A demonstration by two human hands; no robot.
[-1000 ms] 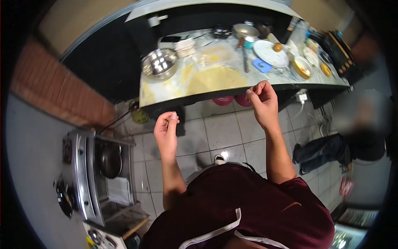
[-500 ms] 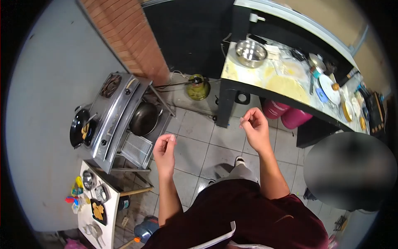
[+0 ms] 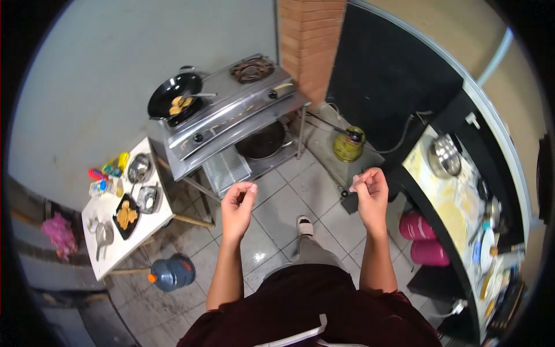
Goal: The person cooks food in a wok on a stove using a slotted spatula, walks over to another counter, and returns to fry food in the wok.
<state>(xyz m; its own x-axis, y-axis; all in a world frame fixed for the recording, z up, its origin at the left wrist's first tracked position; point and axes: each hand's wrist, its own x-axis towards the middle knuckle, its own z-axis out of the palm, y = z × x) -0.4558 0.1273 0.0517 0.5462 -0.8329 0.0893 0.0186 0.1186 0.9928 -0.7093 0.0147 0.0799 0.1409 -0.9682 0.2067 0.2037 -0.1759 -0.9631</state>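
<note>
My left hand [image 3: 238,213] is raised in front of me with its fingers curled toward the thumb, and nothing shows in it. My right hand [image 3: 372,198] is held up at about the same height, its thumb and fingers drawn together, also with no object visible. Both touch nothing and stay apart above the tiled floor. Ahead to the left is a steel gas stove [image 3: 222,110]. On it sits a black wok [image 3: 165,95] with golden food pieces [image 3: 180,104] and a metal spatula [image 3: 199,95].
A white table [image 3: 110,254] at left bears a black tray [image 3: 123,231] of browned pieces and a steel bowl [image 3: 139,168]. A water jug [image 3: 173,273] lies on the floor. A green gas cylinder [image 3: 348,147] stands ahead. The right counter [image 3: 448,211] holds a large steel bowl [image 3: 444,157] and dishes.
My view has swung left, toward the stove and white table, and the counter has shifted to the right edge. My foot has moved. Both hands keep much the same curled pose.
</note>
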